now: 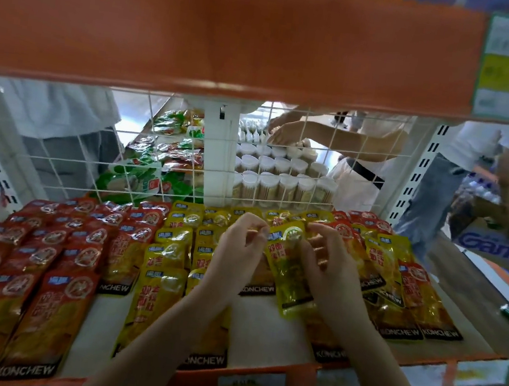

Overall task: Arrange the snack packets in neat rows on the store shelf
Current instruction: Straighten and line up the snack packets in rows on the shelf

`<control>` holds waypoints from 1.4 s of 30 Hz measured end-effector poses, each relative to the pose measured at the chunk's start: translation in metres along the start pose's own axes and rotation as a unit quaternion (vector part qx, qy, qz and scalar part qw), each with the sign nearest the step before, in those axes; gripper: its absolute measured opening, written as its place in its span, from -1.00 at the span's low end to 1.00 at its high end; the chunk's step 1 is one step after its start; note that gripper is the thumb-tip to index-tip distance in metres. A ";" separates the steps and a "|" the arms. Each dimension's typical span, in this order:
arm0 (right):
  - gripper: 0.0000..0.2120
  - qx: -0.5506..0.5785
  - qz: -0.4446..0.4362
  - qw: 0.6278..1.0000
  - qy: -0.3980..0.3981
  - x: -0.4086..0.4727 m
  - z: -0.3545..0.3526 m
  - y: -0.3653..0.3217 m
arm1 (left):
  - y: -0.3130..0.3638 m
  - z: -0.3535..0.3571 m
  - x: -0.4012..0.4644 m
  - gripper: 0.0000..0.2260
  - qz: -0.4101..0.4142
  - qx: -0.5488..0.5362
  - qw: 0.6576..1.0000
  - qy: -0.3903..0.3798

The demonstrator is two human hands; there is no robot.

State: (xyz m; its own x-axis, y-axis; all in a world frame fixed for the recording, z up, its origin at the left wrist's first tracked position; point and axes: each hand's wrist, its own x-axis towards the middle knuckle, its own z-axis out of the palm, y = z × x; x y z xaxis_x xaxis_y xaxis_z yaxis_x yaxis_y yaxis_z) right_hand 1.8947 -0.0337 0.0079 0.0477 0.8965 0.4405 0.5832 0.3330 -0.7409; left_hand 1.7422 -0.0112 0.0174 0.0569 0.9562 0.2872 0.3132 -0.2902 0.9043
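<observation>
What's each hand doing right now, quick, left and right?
Left hand: pinches the top corner of the yellow plastic snack packet.
Right hand: fingers curled round the same packet's right edge.

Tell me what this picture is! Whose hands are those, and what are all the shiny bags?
The camera sits on a person's head, so you see what they see, looking down at their own two hands. The left hand and the right hand together hold one yellow snack packet above a store shelf. Red packets lie in rows on the left, yellow packets in the middle, and a mixed bunch on the right. Behind the white wire grid, other people stand at another shelf.
</observation>
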 end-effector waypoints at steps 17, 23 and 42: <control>-0.73 -0.037 -0.028 0.998 -0.035 0.011 0.028 0.013 | -0.038 -0.017 0.008 -0.88 -0.034 0.213 0.971 0.100; -0.86 -0.064 -0.050 0.994 -0.068 0.009 0.026 0.011 | -0.040 -0.013 0.004 -0.87 -0.007 0.298 0.949 0.099; -0.64 -0.214 -0.155 0.964 -0.016 0.014 0.041 0.022 | -0.032 -0.015 -0.004 -0.77 0.002 0.354 0.935 0.030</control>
State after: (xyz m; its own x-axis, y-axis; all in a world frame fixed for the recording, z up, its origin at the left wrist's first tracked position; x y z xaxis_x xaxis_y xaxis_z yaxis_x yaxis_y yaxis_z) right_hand 1.8746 -0.0017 -0.0230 -0.2028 0.7841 0.5865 0.8469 0.4412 -0.2970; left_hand 1.7177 -0.0059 -0.0081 0.0132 0.9454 0.3257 0.8632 -0.1752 0.4734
